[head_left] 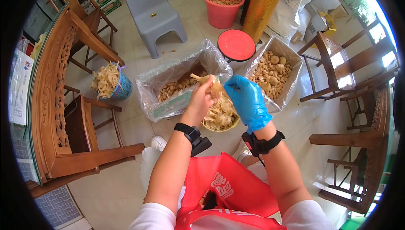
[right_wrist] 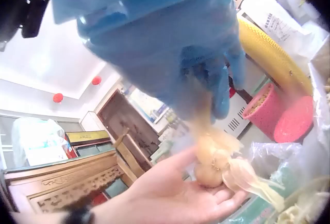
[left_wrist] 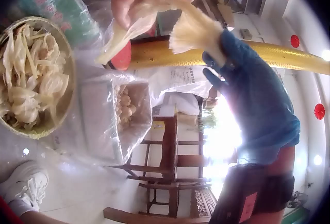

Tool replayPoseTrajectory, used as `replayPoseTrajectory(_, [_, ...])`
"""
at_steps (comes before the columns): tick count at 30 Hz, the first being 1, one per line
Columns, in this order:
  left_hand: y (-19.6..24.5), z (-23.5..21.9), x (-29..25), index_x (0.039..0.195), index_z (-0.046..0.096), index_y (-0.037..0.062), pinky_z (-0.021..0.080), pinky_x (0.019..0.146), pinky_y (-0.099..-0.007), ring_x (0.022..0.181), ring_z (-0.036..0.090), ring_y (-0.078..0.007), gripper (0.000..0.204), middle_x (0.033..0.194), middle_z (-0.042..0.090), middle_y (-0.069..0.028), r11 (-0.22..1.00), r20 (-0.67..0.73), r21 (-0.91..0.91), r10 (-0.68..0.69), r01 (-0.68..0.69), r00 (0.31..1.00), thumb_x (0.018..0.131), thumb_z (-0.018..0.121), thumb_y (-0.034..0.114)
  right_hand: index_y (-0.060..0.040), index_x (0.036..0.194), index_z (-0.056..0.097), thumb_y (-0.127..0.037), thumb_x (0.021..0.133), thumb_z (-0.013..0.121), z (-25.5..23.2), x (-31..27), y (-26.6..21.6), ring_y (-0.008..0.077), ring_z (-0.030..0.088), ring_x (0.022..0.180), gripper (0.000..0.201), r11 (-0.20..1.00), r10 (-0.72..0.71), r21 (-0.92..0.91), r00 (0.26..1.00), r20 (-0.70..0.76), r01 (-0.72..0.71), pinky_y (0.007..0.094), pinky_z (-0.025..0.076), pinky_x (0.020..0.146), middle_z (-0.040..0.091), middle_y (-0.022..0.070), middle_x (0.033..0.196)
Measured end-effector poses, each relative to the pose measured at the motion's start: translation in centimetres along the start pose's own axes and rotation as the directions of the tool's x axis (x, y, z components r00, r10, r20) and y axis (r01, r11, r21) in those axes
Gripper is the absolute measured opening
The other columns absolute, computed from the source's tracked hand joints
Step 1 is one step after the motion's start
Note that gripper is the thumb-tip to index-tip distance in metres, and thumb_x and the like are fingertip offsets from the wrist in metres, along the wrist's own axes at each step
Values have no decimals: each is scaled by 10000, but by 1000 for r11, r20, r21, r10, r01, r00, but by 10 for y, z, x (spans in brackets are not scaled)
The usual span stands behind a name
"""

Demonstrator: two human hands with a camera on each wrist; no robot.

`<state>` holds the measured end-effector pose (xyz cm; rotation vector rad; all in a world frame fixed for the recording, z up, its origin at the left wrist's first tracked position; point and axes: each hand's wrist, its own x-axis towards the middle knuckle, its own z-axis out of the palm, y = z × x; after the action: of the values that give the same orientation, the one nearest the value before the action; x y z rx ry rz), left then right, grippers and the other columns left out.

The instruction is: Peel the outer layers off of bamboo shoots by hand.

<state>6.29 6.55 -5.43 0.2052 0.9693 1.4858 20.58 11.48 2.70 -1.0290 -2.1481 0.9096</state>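
My bare left hand (head_left: 201, 100) holds a garlic bulb (right_wrist: 210, 171) with papery skin (right_wrist: 219, 144) hanging loose, its fingers curled round it. My blue-gloved right hand (head_left: 249, 101) pinches a strip of that skin (left_wrist: 193, 33) between thumb and fingers, close beside the left. Below both hands a round basket (left_wrist: 71, 87) holds a heap of peeled skins (head_left: 221, 114). In the right wrist view the bulb lies on the left palm and fingers, and the glove hides part of the pinched strip.
Plastic-lined boxes stand left (head_left: 147, 107) and right (head_left: 291, 90), both holding garlic pieces. A red round stool (head_left: 236, 45), a grey chair (head_left: 154, 12), a pink bucket (head_left: 221, 14) and a blue basket of skins (head_left: 122, 88) stand around. A red apron (head_left: 240, 179) covers the lap.
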Motion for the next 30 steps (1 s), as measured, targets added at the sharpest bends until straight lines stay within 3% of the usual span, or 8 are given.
replayPoseTrajectory(5, [12, 12, -9, 1162, 475, 111, 444, 860, -344, 1007, 545, -155, 433, 1045, 566, -20, 957, -123, 170, 257, -235, 959, 803, 710, 166, -37, 844, 610, -124, 785, 609, 1, 5, 17, 353, 609, 750, 105, 996, -5, -86, 989, -148, -8, 407, 482, 654, 629, 164, 769])
replayPoseTrajectory(7, [14, 12, -9, 1189, 460, 93, 461, 860, -314, 1006, 551, -151, 527, 1073, 568, -39, 791, -3, 459, 457, -405, 889, 745, 744, 74, -30, 861, 619, -173, 800, 623, 0, 6, 15, 363, 611, 772, 155, 996, 78, -35, 993, -88, -81, 413, 481, 674, 627, 181, 784])
replayPoseTrajectory(10, [17, 15, -16, 1199, 462, 83, 458, 877, -302, 1002, 560, -148, 569, 1104, 567, -57, 614, 115, 619, 546, -489, 830, 714, 758, 65, -16, 891, 626, -248, 835, 615, 1, 5, 7, 376, 608, 804, 239, 993, 62, -90, 995, -82, -69, 422, 478, 693, 625, 208, 814])
replayPoseTrajectory(14, [23, 19, -26, 1188, 480, 78, 433, 908, -311, 1032, 547, -157, 571, 1115, 568, -60, 509, 257, 664, 533, -548, 806, 695, 768, 79, 1, 932, 625, -319, 867, 588, 7, 5, 10, 389, 601, 829, 329, 993, 114, -38, 993, -26, -115, 424, 474, 706, 628, 227, 854])
replayPoseTrajectory(16, [29, 25, -35, 1184, 493, 77, 398, 940, -328, 1069, 526, -173, 568, 1126, 566, -52, 347, 371, 725, 530, -594, 762, 690, 773, 101, 24, 960, 614, -328, 887, 562, 7, 8, 10, 331, 612, 773, 364, 963, 194, 163, 973, 127, -213, 389, 473, 703, 631, 206, 828])
replayPoseTrajectory(19, [34, 19, -38, 1190, 499, 81, 364, 967, -335, 1091, 507, -182, 556, 1135, 560, -42, 285, 410, 737, 533, -613, 740, 706, 768, 122, 42, 946, 607, -291, 902, 546, 9, 12, 14, 216, 571, 693, 342, 908, 140, 363, 967, 212, -211, 344, 463, 681, 618, 148, 767])
replayPoseTrajectory(28, [46, 22, -52, 1241, 465, 82, 349, 980, -316, 1096, 498, -169, 557, 1151, 554, -49, 587, 363, 546, 477, -597, 800, 755, 734, 118, 48, 951, 607, -219, 915, 508, 14, 14, 2, 129, 522, 699, 287, 805, 329, 443, 918, 220, -395, 302, 443, 647, 608, 73, 771])
replayPoseTrajectory(30, [44, 22, -51, 1229, 476, 81, 349, 980, -311, 1093, 504, -168, 548, 1163, 555, -48, 558, 368, 564, 490, -609, 790, 749, 739, 118, 50, 953, 607, -219, 913, 498, 14, 13, 0, 129, 529, 705, 292, 741, 347, 507, 897, 273, -440, 304, 444, 644, 611, 77, 780])
